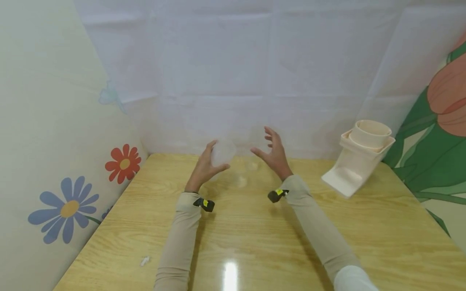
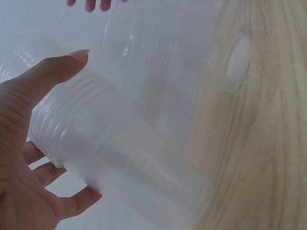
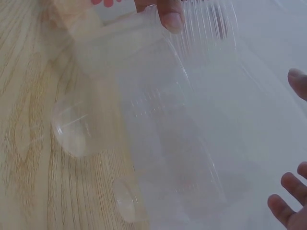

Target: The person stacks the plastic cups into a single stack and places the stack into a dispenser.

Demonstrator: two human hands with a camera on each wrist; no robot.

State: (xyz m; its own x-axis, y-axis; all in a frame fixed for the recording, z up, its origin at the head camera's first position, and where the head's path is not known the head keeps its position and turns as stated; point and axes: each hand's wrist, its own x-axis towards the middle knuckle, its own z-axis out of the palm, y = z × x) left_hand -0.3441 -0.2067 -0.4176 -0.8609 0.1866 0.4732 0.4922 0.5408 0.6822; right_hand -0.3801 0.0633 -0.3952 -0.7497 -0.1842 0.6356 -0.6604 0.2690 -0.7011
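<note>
In the head view my left hand [image 1: 204, 169] grips a stack of clear plastic cups [image 1: 223, 153]. Seen from the left wrist, the thumb lies over the ribbed rims of this nested stack [image 2: 110, 134] and the fingers curl under it; the stack leans. Between the hands stand two clear plastic cups, a nearer one [image 3: 76, 125] and a farther one [image 3: 126, 200], their round bases on the table. Spread fingers and a raised thumb mark my right hand [image 1: 275, 157], which holds nothing, beside the cups. Transparency blurs the cups' outlines.
On the right of the wooden table [image 1: 255, 230] stands a cream plastic holder [image 1: 358, 157] with a round collar on top. A small white scrap [image 1: 145, 260] lies at the front left. White sheeting [image 1: 218, 72] hangs behind the table, with flower-patterned walls at both sides.
</note>
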